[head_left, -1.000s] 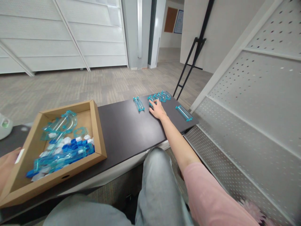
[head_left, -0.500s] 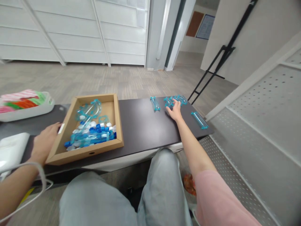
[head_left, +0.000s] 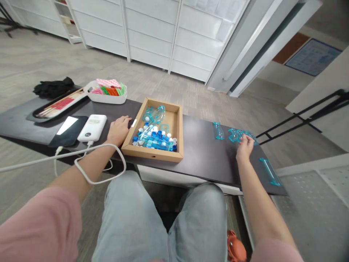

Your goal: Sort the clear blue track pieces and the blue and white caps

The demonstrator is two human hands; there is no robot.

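Observation:
My left hand (head_left: 119,131) lies on the table with fingers stretched out, touching or close to the left wall of a cardboard box (head_left: 178,135). In that box are clear blue plastic track-like pieces (head_left: 160,112) and many small blue and white pieces (head_left: 163,135). Over on the right, my right hand (head_left: 245,147) has its fingers curled together; whether anything is in them is hidden. Right behind it are several curved clear blue pieces (head_left: 233,135), partly covered by the hand. One curved piece (head_left: 218,131) lies to their left, and a straight one (head_left: 270,172) lies nearer the right end.
Left of the box are a white power bank (head_left: 92,128) with a cable (head_left: 106,146), a dark phone (head_left: 68,131), a white basket (head_left: 109,98) of colourful items, a black tray (head_left: 58,105) with sticks, and black cloth (head_left: 53,87). Black stand legs (head_left: 296,118) stand beyond the right end.
The view has swung left, bringing the phone, tray and black cloth into sight. My right hand's spread fingers have curled in near the curved pieces. My left hand stays by the box.

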